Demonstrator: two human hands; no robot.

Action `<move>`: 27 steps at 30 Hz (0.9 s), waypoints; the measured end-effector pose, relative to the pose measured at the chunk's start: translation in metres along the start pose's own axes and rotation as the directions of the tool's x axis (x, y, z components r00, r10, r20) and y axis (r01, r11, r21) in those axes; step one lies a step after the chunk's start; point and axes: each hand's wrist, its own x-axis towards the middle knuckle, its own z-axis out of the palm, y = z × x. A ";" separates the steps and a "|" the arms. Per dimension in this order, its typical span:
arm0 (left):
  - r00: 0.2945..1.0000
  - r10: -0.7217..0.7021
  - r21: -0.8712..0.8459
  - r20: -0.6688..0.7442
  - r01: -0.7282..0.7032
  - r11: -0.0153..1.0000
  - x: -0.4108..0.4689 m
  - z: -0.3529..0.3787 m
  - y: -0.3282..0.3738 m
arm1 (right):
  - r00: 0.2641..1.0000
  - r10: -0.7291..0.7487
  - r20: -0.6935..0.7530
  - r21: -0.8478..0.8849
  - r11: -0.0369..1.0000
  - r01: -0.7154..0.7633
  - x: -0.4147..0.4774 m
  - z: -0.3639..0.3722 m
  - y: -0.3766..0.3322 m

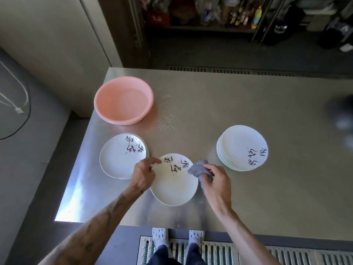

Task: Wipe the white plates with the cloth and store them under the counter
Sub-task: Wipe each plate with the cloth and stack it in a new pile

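Left hand [144, 174] pinching near-centre white plate [174, 186] by its left rim, fingers curled. Right hand [215, 180] bunched round grey cloth [200, 168] at plate's right edge. Low plate pile [122, 159] just left, taller stack [242, 148] to right, pink basin [123, 100] beyond, all on steel counter [248, 197].

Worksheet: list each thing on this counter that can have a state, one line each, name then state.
cloth, bunched
held plate, face up, cloth touching its right rim
left hand, grips the held plate's left rim
right hand, grips the cloth
left plate stack, short, face up
right plate stack, taller, face up
pink basin, upright, seemingly holds water
counter, wet beside the basin
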 end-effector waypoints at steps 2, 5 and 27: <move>0.999 -0.007 -0.040 0.046 0.009 0.999 -0.006 0.035 -0.003 | 1.000 -0.027 0.007 -0.037 0.999 0.027 0.000 0.007 0.010; 0.998 -0.023 -0.111 0.053 0.028 0.993 -0.010 0.070 -0.009 | 0.994 -0.091 0.065 -0.180 0.979 0.101 -0.001 0.026 0.032; 0.846 0.271 0.408 0.460 -0.472 0.781 0.001 0.083 -0.064 | 0.934 -0.228 0.275 -0.567 0.746 0.349 0.004 0.070 0.082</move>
